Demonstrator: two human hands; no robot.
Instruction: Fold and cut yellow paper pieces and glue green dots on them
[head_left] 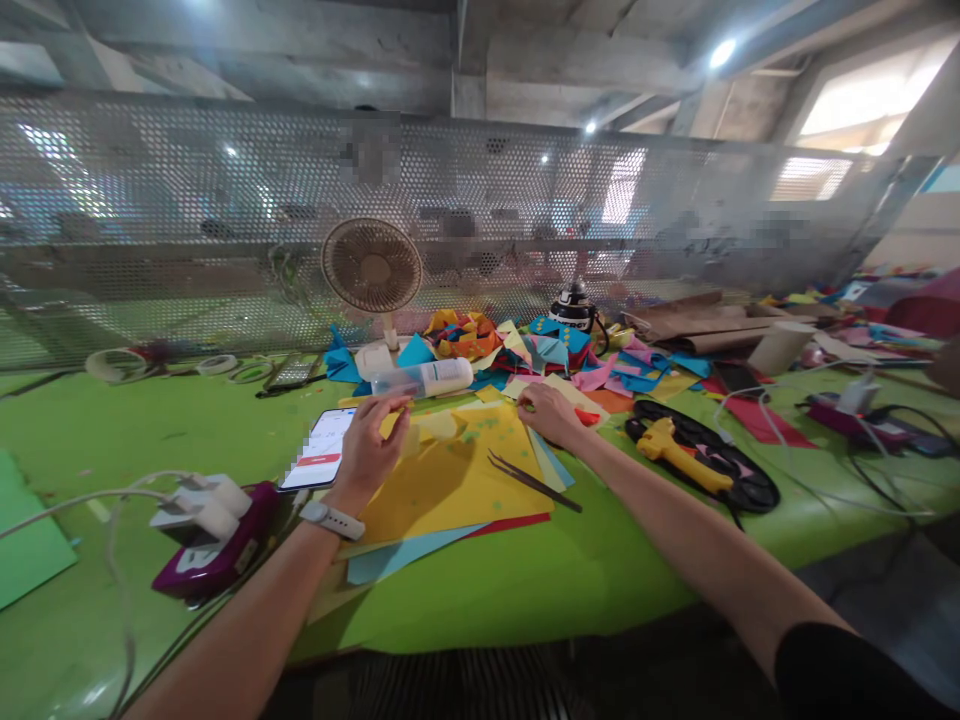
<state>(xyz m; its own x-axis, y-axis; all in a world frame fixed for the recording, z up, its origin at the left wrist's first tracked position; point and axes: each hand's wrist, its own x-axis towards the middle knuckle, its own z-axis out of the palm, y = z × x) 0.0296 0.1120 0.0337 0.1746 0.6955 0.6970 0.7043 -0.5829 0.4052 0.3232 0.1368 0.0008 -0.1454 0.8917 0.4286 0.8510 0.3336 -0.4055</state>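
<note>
My left hand (373, 445), wearing a watch with a pale band (333, 519), is over the left edge of a stack of yellow paper sheets (450, 490). Its fingers curl toward the thumb; anything between them is too small to make out. Just beyond it lies a clear bottle with a white part (442, 377). At the stack's far right, my right hand (553, 413) has its fingertips pinched together, their contents hidden. A small red-orange paper piece (589, 416) lies beside that hand. Dark tweezers (536, 480) rest on the yellow paper between my hands.
A phone (321, 450) and a purple power strip (217, 550) with chargers are at left. Behind stand a small fan (373, 268) and a colourful paper-scrap heap (465, 335). To the right, a yellow glue gun (686, 457) lies on a black tray (757, 487) near white cables.
</note>
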